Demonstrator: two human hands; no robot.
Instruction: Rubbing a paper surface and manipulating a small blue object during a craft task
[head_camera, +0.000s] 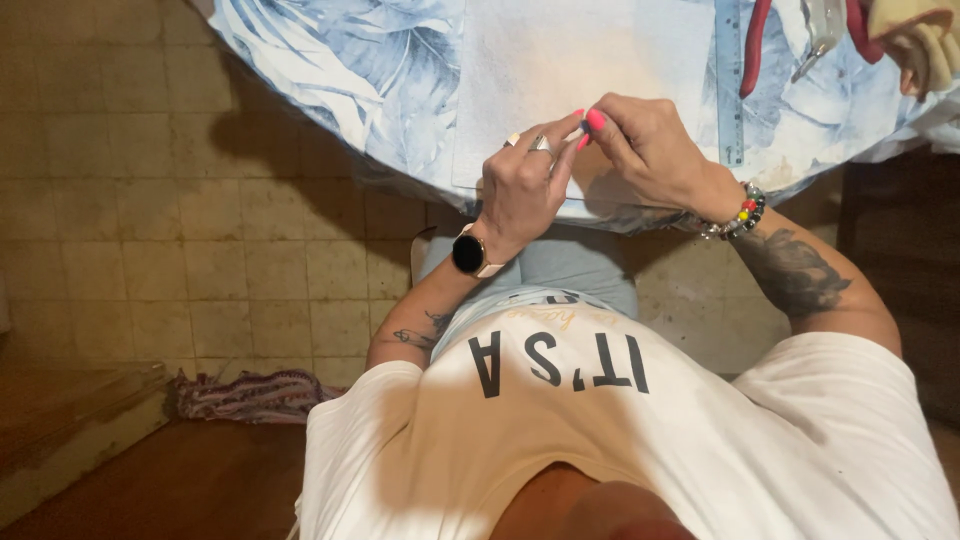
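My left hand (522, 185) and my right hand (648, 148) meet at the near edge of a round table with a blue leaf-print cloth (330, 70). Their fingertips, with pink nails, pinch together over a clear flat sheet (560, 60) lying on the cloth. Whatever sits between the fingers is too small to make out. The left wrist wears a black smartwatch (468, 253) and the fingers carry rings. A beaded bracelet (742, 213) circles the right wrist.
A clear ruler (729, 80) lies on the table to the right of my hands. Beyond it are red-handled pliers (757, 45) and a cream cloth item (915, 35). Below the table is tiled floor (150, 230), with a striped rug (250, 395) at left.
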